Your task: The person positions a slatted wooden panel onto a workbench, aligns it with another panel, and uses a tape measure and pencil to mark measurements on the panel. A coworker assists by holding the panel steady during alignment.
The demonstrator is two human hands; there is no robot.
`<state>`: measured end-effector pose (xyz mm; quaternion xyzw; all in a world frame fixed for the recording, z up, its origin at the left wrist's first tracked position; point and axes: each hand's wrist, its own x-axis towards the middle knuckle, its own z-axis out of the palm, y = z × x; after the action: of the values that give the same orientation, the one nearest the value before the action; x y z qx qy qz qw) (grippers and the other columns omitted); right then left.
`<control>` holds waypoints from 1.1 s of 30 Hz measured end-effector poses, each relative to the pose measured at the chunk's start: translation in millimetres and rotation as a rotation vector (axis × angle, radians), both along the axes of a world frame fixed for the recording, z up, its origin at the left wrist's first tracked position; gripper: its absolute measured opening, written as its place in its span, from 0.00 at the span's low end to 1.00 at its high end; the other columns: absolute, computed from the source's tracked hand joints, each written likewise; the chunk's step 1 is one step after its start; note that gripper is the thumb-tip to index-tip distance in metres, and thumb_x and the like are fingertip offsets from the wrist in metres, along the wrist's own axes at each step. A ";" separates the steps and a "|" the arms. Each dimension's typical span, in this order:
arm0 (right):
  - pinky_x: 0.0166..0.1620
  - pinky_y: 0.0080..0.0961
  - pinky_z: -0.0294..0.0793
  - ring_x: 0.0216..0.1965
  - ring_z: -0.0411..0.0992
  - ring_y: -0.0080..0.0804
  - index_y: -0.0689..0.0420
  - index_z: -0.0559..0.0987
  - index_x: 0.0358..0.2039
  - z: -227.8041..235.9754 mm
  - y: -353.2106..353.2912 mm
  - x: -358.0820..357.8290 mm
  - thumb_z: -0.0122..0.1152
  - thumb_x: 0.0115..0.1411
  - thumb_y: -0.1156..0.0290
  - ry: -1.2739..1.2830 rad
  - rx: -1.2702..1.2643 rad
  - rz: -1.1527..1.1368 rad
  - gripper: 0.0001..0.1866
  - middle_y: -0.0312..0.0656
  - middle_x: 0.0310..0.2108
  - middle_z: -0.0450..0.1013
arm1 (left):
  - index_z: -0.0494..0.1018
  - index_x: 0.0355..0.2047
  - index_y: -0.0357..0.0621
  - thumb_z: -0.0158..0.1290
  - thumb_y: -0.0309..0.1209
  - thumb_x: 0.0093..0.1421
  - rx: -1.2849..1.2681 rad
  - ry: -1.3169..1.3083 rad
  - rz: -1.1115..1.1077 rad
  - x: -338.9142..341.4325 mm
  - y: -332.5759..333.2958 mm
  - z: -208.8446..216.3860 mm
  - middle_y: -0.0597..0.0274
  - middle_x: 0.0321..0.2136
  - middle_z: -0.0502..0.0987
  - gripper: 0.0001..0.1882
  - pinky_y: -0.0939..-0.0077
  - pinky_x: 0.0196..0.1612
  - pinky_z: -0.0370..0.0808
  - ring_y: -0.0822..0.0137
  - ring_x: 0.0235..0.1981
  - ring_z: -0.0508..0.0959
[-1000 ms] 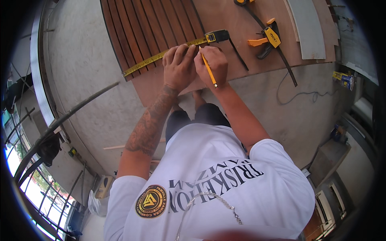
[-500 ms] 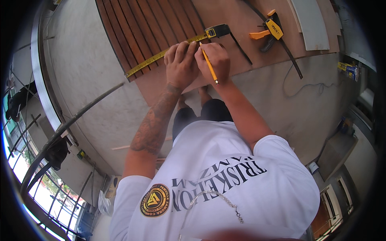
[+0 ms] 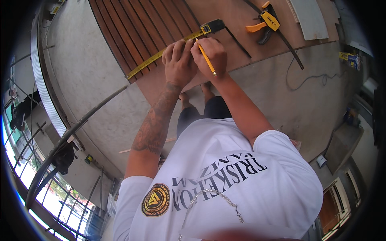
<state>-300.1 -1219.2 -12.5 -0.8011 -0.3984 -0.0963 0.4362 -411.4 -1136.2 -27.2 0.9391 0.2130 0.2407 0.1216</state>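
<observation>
A tape measure [image 3: 213, 27] lies across a panel of dark reddish-brown wooden slats [image 3: 134, 30], its yellow blade [image 3: 145, 64] drawn out along the near ends of the slats. My left hand [image 3: 179, 63] presses on the blade near the case, its fingers bent over the edge and their tips partly hidden. Right beside it, my right hand [image 3: 212, 54] grips a yellow pencil [image 3: 206, 59]. The pencil's tip is up by the blade, close to the tape case, and its blunt end points back toward me.
The panel rests on a brown board [image 3: 245, 68] that overhangs the floor. To the right lie a yellow-and-black bar clamp [image 3: 268, 21] and a pale board [image 3: 309, 20]. A thin black strip [image 3: 238, 42] is beside the tape case. A cable [image 3: 305, 84] trails over the concrete floor.
The whole view has shifted a little, with the panel, clamp and hands slightly higher and further left in the picture. Both hands keep their places at the tape, the pencil still in the right.
</observation>
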 end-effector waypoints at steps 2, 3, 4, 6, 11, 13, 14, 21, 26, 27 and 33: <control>0.33 0.40 0.78 0.27 0.76 0.48 0.58 0.76 0.26 -0.2 0.3 -0.2 0.67 0.55 0.78 0.001 0.008 -0.009 0.07 0.46 0.24 0.74 | 0.77 0.58 0.54 0.62 0.35 0.56 -0.006 -0.001 -0.005 -0.4 0.1 0.3 0.63 0.55 0.73 0.27 0.57 0.64 0.65 0.55 0.59 0.70; 0.33 0.40 0.78 0.27 0.76 0.48 0.58 0.76 0.26 -0.1 0.5 -0.2 0.67 0.55 0.78 -0.003 0.004 -0.009 0.07 0.46 0.24 0.74 | 0.76 0.58 0.54 0.62 0.35 0.56 -0.006 0.001 -0.007 -0.5 0.3 0.5 0.63 0.55 0.73 0.28 0.57 0.64 0.65 0.55 0.59 0.70; 0.33 0.40 0.78 0.27 0.76 0.48 0.59 0.76 0.26 -0.1 0.6 -0.3 0.67 0.55 0.79 -0.001 0.002 -0.011 0.07 0.46 0.24 0.74 | 0.76 0.58 0.54 0.62 0.35 0.56 -0.006 0.001 -0.009 -0.7 0.3 0.6 0.63 0.56 0.73 0.28 0.57 0.64 0.65 0.55 0.59 0.70; 0.33 0.40 0.78 0.27 0.76 0.48 0.59 0.76 0.26 0.0 0.6 -0.6 0.67 0.55 0.79 0.003 0.001 -0.015 0.06 0.46 0.24 0.74 | 0.76 0.58 0.54 0.62 0.35 0.56 -0.007 0.007 -0.009 -0.7 0.5 0.9 0.63 0.55 0.73 0.28 0.56 0.64 0.65 0.55 0.59 0.70; 0.33 0.40 0.79 0.28 0.77 0.48 0.59 0.77 0.26 -2.7 0.5 -0.5 0.67 0.56 0.78 0.009 0.013 -0.017 0.06 0.47 0.24 0.75 | 0.76 0.58 0.54 0.62 0.36 0.55 -0.006 -0.008 -0.010 -0.2 0.4 0.7 0.62 0.55 0.73 0.28 0.55 0.63 0.65 0.55 0.58 0.71; 0.34 0.41 0.78 0.28 0.76 0.48 0.57 0.76 0.26 -5.2 1.7 0.2 0.66 0.55 0.76 -0.001 0.022 -0.023 0.06 0.45 0.24 0.74 | 0.76 0.58 0.54 0.62 0.36 0.56 0.001 -0.016 -0.008 -0.1 0.1 0.4 0.62 0.55 0.73 0.28 0.55 0.63 0.65 0.55 0.58 0.71; 0.34 0.42 0.78 0.27 0.76 0.48 0.55 0.75 0.25 -6.4 2.0 0.5 0.66 0.55 0.75 -0.006 0.026 -0.025 0.07 0.44 0.23 0.74 | 0.76 0.58 0.54 0.62 0.36 0.56 0.002 -0.018 -0.005 -0.2 0.0 0.3 0.62 0.55 0.73 0.27 0.55 0.63 0.65 0.55 0.58 0.71; 0.35 0.42 0.79 0.28 0.76 0.49 0.56 0.76 0.26 -8.3 1.2 1.6 0.66 0.56 0.75 0.011 0.017 -0.002 0.06 0.45 0.25 0.75 | 0.76 0.58 0.53 0.62 0.36 0.55 -0.009 -0.039 -0.008 -0.4 0.1 0.0 0.62 0.55 0.73 0.28 0.55 0.62 0.66 0.55 0.58 0.71; 0.35 0.40 0.79 0.30 0.78 0.50 0.60 0.79 0.30 -1.2 -6.1 -0.1 0.67 0.56 0.78 0.046 0.093 0.023 0.04 0.47 0.27 0.78 | 0.77 0.58 0.54 0.63 0.35 0.55 -0.026 -0.051 -0.014 -1.0 0.4 0.7 0.63 0.55 0.73 0.28 0.56 0.62 0.66 0.55 0.58 0.72; 0.35 0.40 0.79 0.30 0.78 0.50 0.60 0.79 0.31 -0.2 -7.1 0.0 0.67 0.56 0.78 0.046 0.092 0.028 0.04 0.47 0.27 0.78 | 0.77 0.57 0.54 0.63 0.35 0.55 -0.026 -0.050 -0.008 -1.2 0.3 0.7 0.63 0.55 0.73 0.27 0.56 0.62 0.66 0.55 0.58 0.72; 0.35 0.39 0.80 0.30 0.79 0.49 0.59 0.79 0.31 1.8 -7.2 4.3 0.67 0.57 0.78 0.043 0.109 0.057 0.04 0.47 0.28 0.78 | 0.78 0.56 0.54 0.63 0.34 0.54 -0.027 -0.063 0.009 -0.5 -0.3 -0.5 0.63 0.55 0.74 0.27 0.56 0.61 0.68 0.56 0.58 0.73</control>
<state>-295.8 -1226.4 -10.7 -0.7663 -0.4057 -0.0882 0.4903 -411.9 -1136.5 -27.7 0.9283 0.2166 0.2678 0.1400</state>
